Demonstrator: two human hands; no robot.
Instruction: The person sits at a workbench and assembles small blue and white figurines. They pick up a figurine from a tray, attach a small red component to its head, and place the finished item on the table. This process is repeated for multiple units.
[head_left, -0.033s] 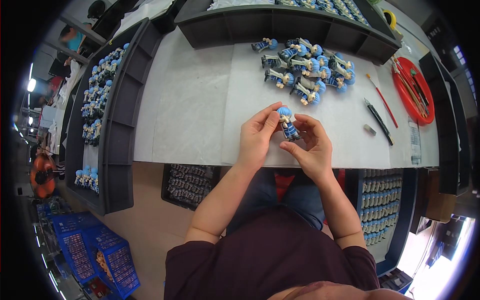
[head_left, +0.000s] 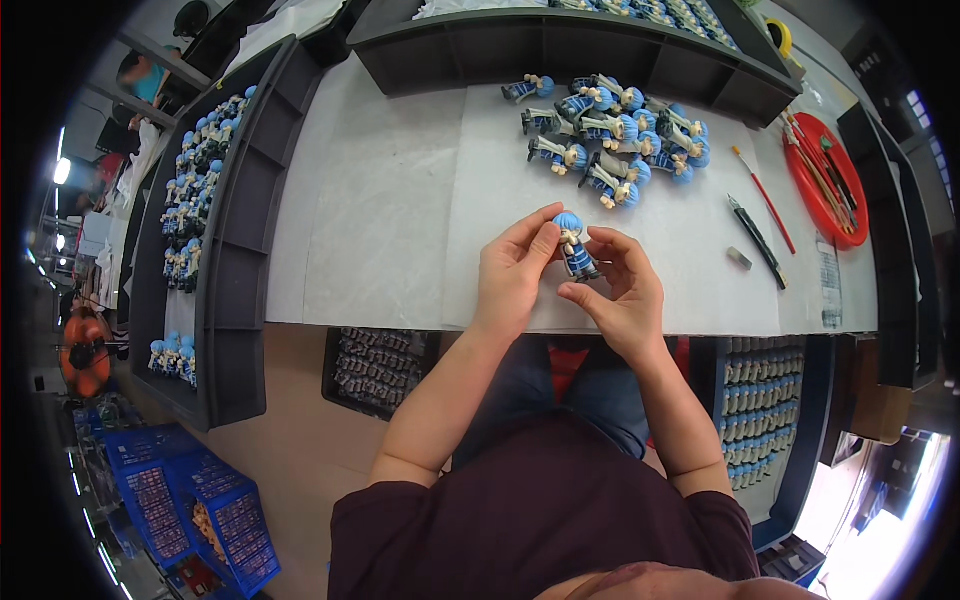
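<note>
Above the near edge of the worktable, a small figurine (head_left: 577, 250) with light blue hair and a blue-and-dark outfit is held upright, facing me. My left hand (head_left: 515, 275) grips it by the head and upper side, thumb in front and fingers behind. Around its lower right side curls my right hand (head_left: 628, 295), with the thumb below the feet and bent fingers at the base; part of that contact is hidden. Beyond my hands, a loose pile of similar figurines (head_left: 610, 130) lies on the white table surface (head_left: 385, 200).
Dark trays hold more figurines: a left tray (head_left: 235, 260) and a far tray (head_left: 560, 55). To the right are a red-handled brush (head_left: 766, 205), a black pen-like tool (head_left: 760, 243), a grey block (head_left: 739, 259) and a red dish (head_left: 800, 165) of brushes. Below the table stands a figurine-filled tray (head_left: 815, 440).
</note>
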